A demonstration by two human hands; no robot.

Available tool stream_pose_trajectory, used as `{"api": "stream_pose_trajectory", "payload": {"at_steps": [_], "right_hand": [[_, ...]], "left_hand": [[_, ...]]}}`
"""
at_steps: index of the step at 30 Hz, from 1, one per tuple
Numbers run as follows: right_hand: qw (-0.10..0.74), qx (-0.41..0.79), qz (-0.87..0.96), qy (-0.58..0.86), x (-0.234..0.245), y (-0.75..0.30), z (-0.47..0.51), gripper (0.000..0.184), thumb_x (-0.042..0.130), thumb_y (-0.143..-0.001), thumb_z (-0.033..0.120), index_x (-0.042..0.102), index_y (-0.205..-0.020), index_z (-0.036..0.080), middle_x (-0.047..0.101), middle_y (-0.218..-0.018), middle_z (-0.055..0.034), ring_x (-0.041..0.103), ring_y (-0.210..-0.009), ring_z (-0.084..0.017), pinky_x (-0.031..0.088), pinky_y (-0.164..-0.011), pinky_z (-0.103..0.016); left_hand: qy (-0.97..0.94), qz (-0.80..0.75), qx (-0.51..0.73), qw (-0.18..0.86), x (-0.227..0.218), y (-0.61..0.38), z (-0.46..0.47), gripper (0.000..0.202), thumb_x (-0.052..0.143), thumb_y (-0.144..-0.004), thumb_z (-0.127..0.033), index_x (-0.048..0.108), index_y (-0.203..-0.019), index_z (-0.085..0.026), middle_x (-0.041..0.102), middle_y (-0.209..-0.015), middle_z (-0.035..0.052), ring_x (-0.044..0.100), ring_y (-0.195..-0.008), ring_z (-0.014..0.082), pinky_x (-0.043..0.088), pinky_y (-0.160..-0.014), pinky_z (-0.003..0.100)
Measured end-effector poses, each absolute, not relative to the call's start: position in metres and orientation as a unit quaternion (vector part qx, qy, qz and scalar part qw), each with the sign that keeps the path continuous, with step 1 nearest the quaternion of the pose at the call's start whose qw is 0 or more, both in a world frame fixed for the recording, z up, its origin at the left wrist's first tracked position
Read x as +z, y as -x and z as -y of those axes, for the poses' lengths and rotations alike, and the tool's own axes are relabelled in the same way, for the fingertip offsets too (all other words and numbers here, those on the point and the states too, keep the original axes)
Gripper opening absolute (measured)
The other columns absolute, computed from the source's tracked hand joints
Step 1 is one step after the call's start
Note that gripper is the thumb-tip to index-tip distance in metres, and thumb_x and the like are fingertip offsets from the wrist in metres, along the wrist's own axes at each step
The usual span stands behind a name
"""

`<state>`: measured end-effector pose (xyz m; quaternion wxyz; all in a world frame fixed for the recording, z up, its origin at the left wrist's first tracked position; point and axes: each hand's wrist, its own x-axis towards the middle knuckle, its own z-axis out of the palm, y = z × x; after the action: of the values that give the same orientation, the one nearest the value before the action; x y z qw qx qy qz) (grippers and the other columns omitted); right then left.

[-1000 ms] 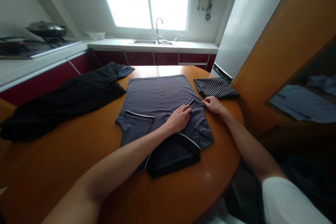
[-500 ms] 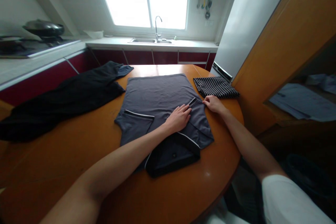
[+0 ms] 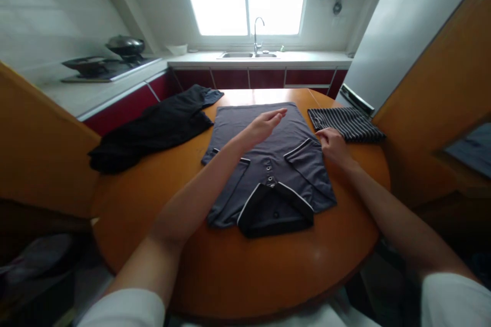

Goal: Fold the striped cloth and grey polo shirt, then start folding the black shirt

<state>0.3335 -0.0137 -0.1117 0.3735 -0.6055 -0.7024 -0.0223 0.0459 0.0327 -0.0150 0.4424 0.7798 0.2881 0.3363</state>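
Observation:
A grey polo shirt (image 3: 264, 138) lies spread on the table, its black, white-edged collar towards me. Both short sleeves are folded inward across the body, and a short row of buttons shows above the collar. My left hand (image 3: 264, 125) hovers over the middle of the shirt, fingers stretched out together, holding nothing. At the shirt's right edge, beside the sleeve, my right hand (image 3: 334, 147) has its fingertips pinched on the fabric; the exact grip is partly hidden.
Black trousers (image 3: 153, 125) lie at the left of the round wooden table (image 3: 268, 276). A folded striped cloth (image 3: 345, 123) rests just beyond my right hand. Further off are a sink (image 3: 245, 55), a stove with pans (image 3: 125, 46) and a fridge (image 3: 414, 25).
My left hand has lifted off the right sleeve and moved up, away from me, over the shirt. My right hand stays at the right edge. The view has shifted left.

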Motion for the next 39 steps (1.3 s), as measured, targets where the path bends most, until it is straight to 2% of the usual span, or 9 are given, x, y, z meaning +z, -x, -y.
{"api": "stream_pose_trajectory", "payload": {"at_steps": [3,6,12,16,18,22,25,33,39], "right_hand": [[0.384,-0.023,0.709,0.591,-0.116,-0.334,0.013,0.031,0.044,-0.092,0.021,0.073,-0.102,0.019,0.07,-0.106,-0.0128,0.062,-0.106,-0.028,0.046,-0.099,-0.039],[0.392,-0.022,0.714,0.579,-0.12,-0.332,0.012,0.032,0.044,-0.092,0.021,0.073,-0.104,0.02,0.07,-0.107,-0.0125,0.062,-0.106,-0.028,0.046,-0.099,-0.041],[0.39,0.004,0.74,0.548,-0.126,-0.319,0.013,0.035,0.042,-0.087,0.013,0.074,-0.098,0.019,0.071,-0.11,-0.0111,0.062,-0.109,-0.026,0.046,-0.102,-0.04],[0.379,0.042,0.743,0.55,-0.125,-0.309,0.013,0.037,0.04,-0.087,0.01,0.075,-0.098,0.016,0.072,-0.11,-0.0117,0.064,-0.107,-0.023,0.047,-0.103,-0.034],[0.355,0.053,0.745,0.562,-0.127,-0.307,0.013,0.038,0.04,-0.092,0.014,0.074,-0.108,0.014,0.071,-0.118,-0.0131,0.062,-0.113,-0.023,0.044,-0.107,-0.033],[0.211,0.061,0.766,0.604,-0.137,-0.303,0.011,0.051,0.047,-0.1,0.036,0.054,-0.144,0.012,0.044,-0.155,-0.0179,0.037,-0.145,-0.029,0.025,-0.121,-0.044],[0.118,0.056,0.766,0.629,-0.143,-0.302,0.011,0.059,0.042,-0.103,0.047,0.043,-0.153,0.017,0.027,-0.164,-0.0156,0.019,-0.153,-0.03,0.015,-0.123,-0.054],[0.188,-0.003,0.793,0.58,-0.133,-0.286,0.019,0.058,0.032,-0.104,0.046,0.04,-0.155,0.019,0.027,-0.164,-0.0125,0.02,-0.153,-0.026,0.017,-0.123,-0.052],[0.114,0.05,0.834,0.538,-0.14,-0.269,0.025,0.058,0.036,-0.103,0.049,0.041,-0.155,0.024,0.027,-0.165,-0.0106,0.019,-0.153,-0.028,0.015,-0.122,-0.056]], "left_hand": [[-0.773,-0.287,0.336,0.455,0.013,-0.011,-0.022,0.056,0.045,-0.103,-0.044,0.048,-0.149,-0.013,0.055,-0.147,0.0125,0.047,-0.14,0.0244,0.032,-0.119,0.042],[-0.797,-0.302,0.316,0.417,0.014,0.014,-0.01,0.053,0.044,-0.103,-0.041,0.051,-0.146,-0.012,0.057,-0.145,0.0119,0.05,-0.138,0.0243,0.035,-0.117,0.041],[-0.89,-0.361,0.176,0.215,-0.055,0.049,0.009,0.043,0.044,-0.099,-0.032,0.063,-0.134,-0.017,0.061,-0.142,0.0076,0.053,-0.135,0.0219,0.037,-0.118,0.037],[-0.896,-0.401,0.167,0.093,-0.102,0.075,0.015,0.047,0.037,-0.101,-0.034,0.057,-0.14,-0.016,0.045,-0.156,0.0096,0.034,-0.149,0.0245,0.029,-0.123,0.044],[-0.891,-0.426,0.146,0.057,-0.117,0.084,0.011,0.052,0.035,-0.103,-0.039,0.052,-0.145,-0.013,0.04,-0.159,0.0119,0.028,-0.151,0.0272,0.025,-0.123,0.049],[-0.891,-0.444,0.085,0.037,-0.13,0.09,0.0,0.058,0.033,-0.104,-0.046,0.043,-0.152,-0.017,0.035,-0.161,0.0115,0.027,-0.151,0.0297,0.022,-0.122,0.054],[-0.888,-0.451,0.079,0.037,-0.129,0.088,-0.002,0.057,0.031,-0.104,-0.048,0.042,-0.153,-0.021,0.033,-0.163,0.0094,0.025,-0.152,0.0295,0.022,-0.122,0.055],[-0.872,-0.469,0.136,0.028,-0.121,0.088,0.004,0.054,0.025,-0.105,-0.036,0.045,-0.151,-0.016,0.038,-0.16,0.0104,0.028,-0.151,0.0269,0.022,-0.123,0.05],[-0.87,-0.484,0.084,0.038,-0.129,0.088,0.0,0.056,0.03,-0.105,-0.044,0.039,-0.155,-0.02,0.032,-0.163,0.0104,0.023,-0.153,0.0299,0.02,-0.122,0.056]]}}
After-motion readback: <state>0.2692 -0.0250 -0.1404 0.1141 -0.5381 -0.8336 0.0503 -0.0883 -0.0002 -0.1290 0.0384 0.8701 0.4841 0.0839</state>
